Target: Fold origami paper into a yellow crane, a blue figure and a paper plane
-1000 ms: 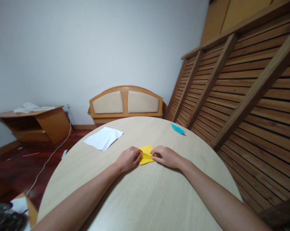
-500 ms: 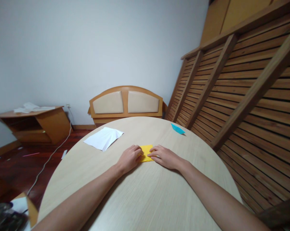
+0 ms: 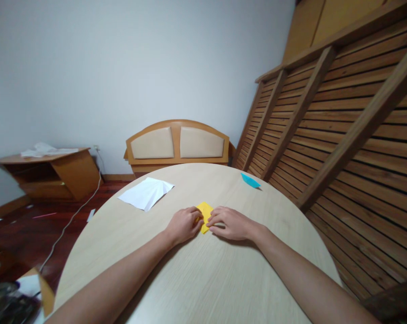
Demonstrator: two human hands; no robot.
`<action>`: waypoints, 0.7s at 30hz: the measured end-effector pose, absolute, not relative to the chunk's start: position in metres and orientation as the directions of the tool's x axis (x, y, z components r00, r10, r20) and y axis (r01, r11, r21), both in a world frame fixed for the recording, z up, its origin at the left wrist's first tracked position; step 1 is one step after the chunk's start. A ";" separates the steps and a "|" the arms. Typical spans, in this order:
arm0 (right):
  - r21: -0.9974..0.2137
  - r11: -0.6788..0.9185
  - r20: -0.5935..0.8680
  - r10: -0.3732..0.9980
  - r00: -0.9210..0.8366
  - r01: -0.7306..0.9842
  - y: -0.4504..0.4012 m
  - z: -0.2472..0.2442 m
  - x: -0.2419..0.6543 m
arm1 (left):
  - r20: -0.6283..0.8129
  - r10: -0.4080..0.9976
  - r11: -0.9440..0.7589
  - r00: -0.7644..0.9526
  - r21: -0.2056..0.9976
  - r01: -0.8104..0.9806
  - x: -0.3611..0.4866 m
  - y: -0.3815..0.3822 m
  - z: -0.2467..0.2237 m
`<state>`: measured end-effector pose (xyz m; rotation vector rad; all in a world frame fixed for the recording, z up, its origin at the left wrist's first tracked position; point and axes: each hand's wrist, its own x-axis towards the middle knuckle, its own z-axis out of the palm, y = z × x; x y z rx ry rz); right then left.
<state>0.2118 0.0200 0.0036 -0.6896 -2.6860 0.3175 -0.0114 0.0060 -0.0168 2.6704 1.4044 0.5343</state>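
Observation:
A folded piece of yellow paper [image 3: 204, 209] lies on the round table [image 3: 203, 279], turned with one corner towards me. My left hand [image 3: 186, 224] is closed on its left side, fingers curled over the edge. From the other side my right hand [image 3: 229, 222] grips the paper's right edge, its fingertips bent and pressing down. Fingers of both hands cover the side corners of the paper.
A creased white sheet [image 3: 146, 193] lies at the table's back left. A small folded blue paper boat [image 3: 250, 180] rests at the back right. A slatted wooden frame [image 3: 325, 121] leans along the right side. Beyond the table stands a headboard [image 3: 176, 161].
The yellow paper has turned from lying square to pointing a corner towards me. Both hands have stayed at its sides, shifting slightly with it.

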 end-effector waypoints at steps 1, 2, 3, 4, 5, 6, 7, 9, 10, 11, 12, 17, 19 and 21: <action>-0.317 0.855 0.271 0.497 -0.824 0.411 0.020 0.003 0.212 | 0.265 0.814 -0.574 0.517 0.234 0.785 -0.012 0.006 -0.017; -0.330 0.850 0.270 0.501 -0.822 0.410 0.021 0.003 0.212 | 0.261 0.816 -0.572 0.515 0.241 0.784 -0.013 0.007 -0.017; -0.336 0.844 0.273 0.512 -0.814 0.418 0.021 0.002 0.214 | 0.256 0.818 -0.570 0.515 0.246 0.784 -0.014 0.007 -0.018; -0.336 0.836 0.277 0.527 -0.803 0.433 0.022 0.002 0.216 | 0.249 0.819 -0.570 0.516 0.251 0.783 -0.015 0.007 -0.018; -0.332 0.827 0.280 0.546 -0.789 0.455 0.024 0.001 0.218 | 0.241 0.820 -0.570 0.520 0.255 0.781 -0.017 0.007 -0.018; -0.325 0.815 0.282 0.568 -0.774 0.479 0.026 0.000 0.221 | 0.232 0.819 -0.572 0.525 0.258 0.778 -0.018 0.008 -0.018; -0.320 0.802 0.279 0.589 -0.758 0.505 0.028 0.000 0.225 | 0.225 0.817 -0.576 0.531 0.261 0.775 -0.020 0.008 -0.018; -0.314 0.772 0.264 0.630 -0.730 0.553 0.032 -0.002 0.233 | 0.213 0.808 -0.589 0.550 0.267 0.762 -0.024 0.008 -0.019; -0.316 0.759 0.258 0.646 -0.718 0.569 0.035 -0.003 0.236 | 0.208 0.802 -0.598 0.560 0.271 0.755 -0.025 0.009 -0.019; -0.323 0.750 0.254 0.657 -0.710 0.578 0.037 -0.004 0.239 | 0.204 0.797 -0.604 0.569 0.275 0.748 -0.027 0.009 -0.020; -0.332 0.744 0.250 0.663 -0.706 0.580 0.038 -0.004 0.242 | 0.197 0.793 -0.608 0.576 0.279 0.743 -0.028 0.009 -0.020; -0.375 0.741 0.260 0.661 -0.704 0.557 0.042 -0.007 0.243 | 0.151 0.781 -0.620 0.606 0.301 0.725 -0.030 0.010 -0.023; -0.384 0.747 0.266 0.652 -0.710 0.542 0.042 -0.007 0.242 | 0.136 0.772 -0.629 0.620 0.296 0.719 -0.030 0.009 -0.023; -0.389 0.754 0.272 0.643 -0.716 0.529 0.042 -0.007 0.240 | 0.120 0.767 -0.635 0.630 0.281 0.720 -0.029 0.008 -0.023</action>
